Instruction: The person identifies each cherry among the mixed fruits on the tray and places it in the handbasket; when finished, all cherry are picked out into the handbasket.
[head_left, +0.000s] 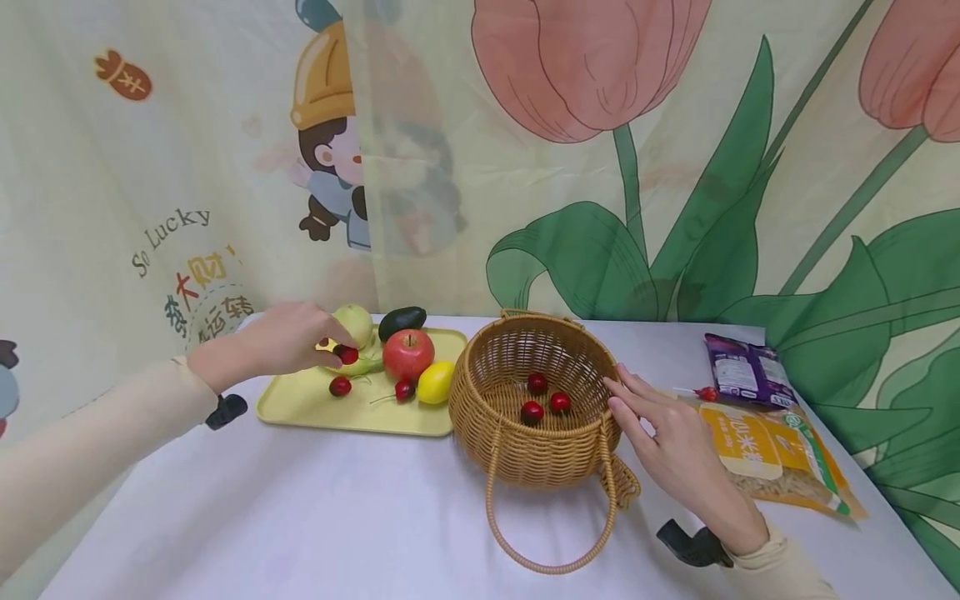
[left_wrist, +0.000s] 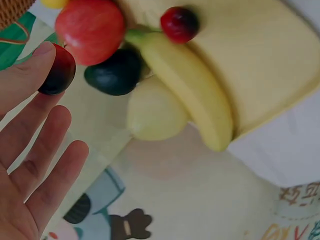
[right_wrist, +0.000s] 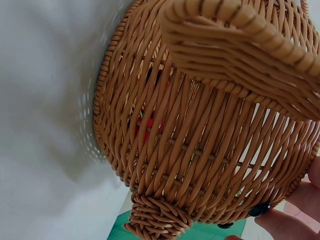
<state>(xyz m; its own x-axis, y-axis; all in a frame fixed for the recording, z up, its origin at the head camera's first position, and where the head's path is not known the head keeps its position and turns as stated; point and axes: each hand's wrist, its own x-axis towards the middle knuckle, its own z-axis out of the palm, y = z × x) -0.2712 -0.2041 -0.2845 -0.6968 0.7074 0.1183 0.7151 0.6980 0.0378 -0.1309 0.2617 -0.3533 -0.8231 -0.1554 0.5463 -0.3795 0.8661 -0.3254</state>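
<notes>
Over the left part of the yellow tray [head_left: 300, 410], my left hand [head_left: 281, 340] pinches a dark red cherry [left_wrist: 61, 72] between thumb and forefinger, its other fingers spread. Two more cherries lie on the tray, one at the left [head_left: 340, 386] and one with a stem [head_left: 405, 390] near the lemon [head_left: 436, 383]. My right hand [head_left: 671, 437] rests its extended fingers against the right side of the wicker basket [head_left: 480, 425]. Inside the basket are three cherries [head_left: 532, 412]. In the right wrist view, fingertips [right_wrist: 287, 225] touch the weave.
Also on the tray are a red apple [head_left: 408, 356], a dark green avocado [head_left: 402, 321], a pale green round fruit [head_left: 356, 323] and a banana [left_wrist: 187, 85]. The basket's handle [head_left: 551, 569] hangs forward. A purple packet [head_left: 746, 375] and a yellow bag [head_left: 780, 454] lie at right.
</notes>
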